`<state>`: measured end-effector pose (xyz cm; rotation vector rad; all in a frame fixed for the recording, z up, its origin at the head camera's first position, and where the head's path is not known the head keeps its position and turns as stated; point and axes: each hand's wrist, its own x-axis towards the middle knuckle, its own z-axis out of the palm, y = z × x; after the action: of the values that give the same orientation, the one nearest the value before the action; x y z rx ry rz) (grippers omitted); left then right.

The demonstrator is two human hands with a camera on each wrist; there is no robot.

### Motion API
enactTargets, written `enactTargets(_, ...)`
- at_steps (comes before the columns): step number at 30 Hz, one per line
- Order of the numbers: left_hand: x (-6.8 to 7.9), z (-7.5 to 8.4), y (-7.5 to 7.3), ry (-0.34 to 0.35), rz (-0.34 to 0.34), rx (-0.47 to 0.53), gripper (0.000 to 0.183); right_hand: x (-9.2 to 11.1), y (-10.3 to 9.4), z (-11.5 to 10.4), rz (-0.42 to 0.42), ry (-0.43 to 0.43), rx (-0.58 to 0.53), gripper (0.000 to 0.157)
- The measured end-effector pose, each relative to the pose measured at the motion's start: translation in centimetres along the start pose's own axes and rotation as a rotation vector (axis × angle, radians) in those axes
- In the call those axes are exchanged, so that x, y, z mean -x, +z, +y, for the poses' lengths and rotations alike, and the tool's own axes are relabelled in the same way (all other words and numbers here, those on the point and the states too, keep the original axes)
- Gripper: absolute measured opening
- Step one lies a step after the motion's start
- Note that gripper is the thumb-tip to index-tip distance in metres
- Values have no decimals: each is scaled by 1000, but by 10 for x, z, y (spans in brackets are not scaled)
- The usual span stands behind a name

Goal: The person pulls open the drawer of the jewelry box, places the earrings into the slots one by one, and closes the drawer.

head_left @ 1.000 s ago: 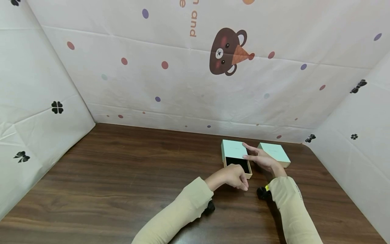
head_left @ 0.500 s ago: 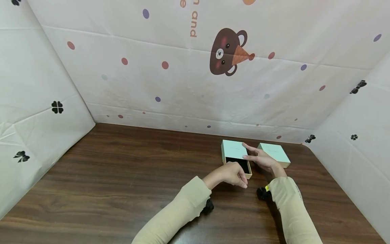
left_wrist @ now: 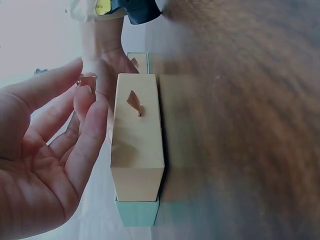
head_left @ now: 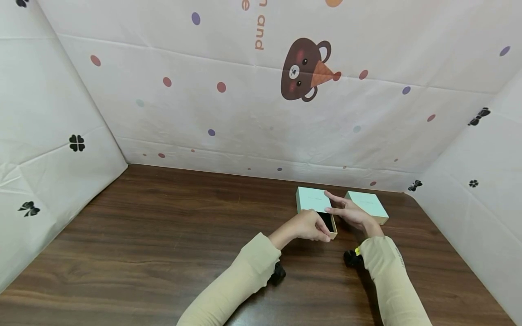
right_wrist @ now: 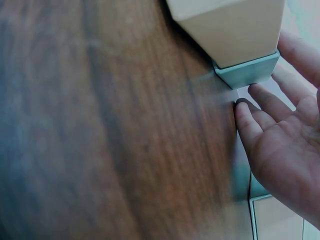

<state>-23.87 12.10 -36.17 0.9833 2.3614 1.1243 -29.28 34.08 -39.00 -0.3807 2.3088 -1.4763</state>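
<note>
My left hand point(head_left: 308, 225) is over the front of a jewellery box's cream drawer point(left_wrist: 137, 130), apart from it. In the left wrist view its thumb and fingertips pinch a tiny, thin rose-gold piece of jewellery point(left_wrist: 87, 77); its exact kind is too small to tell. The drawer, with a black lining point(head_left: 325, 219) and a ribbon pull tab point(left_wrist: 134, 102), sticks partly out of its mint sleeve point(head_left: 314, 198). My right hand point(head_left: 354, 214) rests against the sleeve's right side, fingers fairly straight, fingertips at its top edge. My left hand hides part of the drawer.
A second mint box point(head_left: 368, 204), closed, stands just right of the first, behind my right hand. Both boxes are on a brown wooden table point(head_left: 163, 235), near the printed white back sheet point(head_left: 244, 149). White sheets flank the table on both sides.
My left hand has moved slightly up and away from the table's front edge, over the drawer. My right hand and both boxes have stayed in place.
</note>
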Motion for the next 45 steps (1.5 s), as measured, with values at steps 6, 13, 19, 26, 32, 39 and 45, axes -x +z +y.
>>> enactTargets(6, -3, 0, -3, -6, 32, 74, 10, -1, 0, 3, 15, 2, -11, 73)
enactTargets(13, -5, -2, -4, -26, 55, 114, 6, -1, 0, 2, 18, 7, -3, 74)
enactTargets(19, -7, -4, -6, -22, 59, 141, 7, -1, 1, 1, 25, 5, 2, 73)
enactTargets(26, -11, -6, -7, -23, 95, 82, 11, 0, 0, 1, 28, 3, 1, 73)
enactTargets(32, -17, -9, -7, -40, 124, 76, 12, 0, 0, 2, 30, 9, 9, 73)
enactTargets(39, -22, -13, -6, -57, 135, 92, 10, 0, 0, 1, 33, 0, 8, 71)
enactTargets(45, -24, -15, -6, -75, 137, 70, 10, -1, 0, 1, 27, 1, 7, 72)
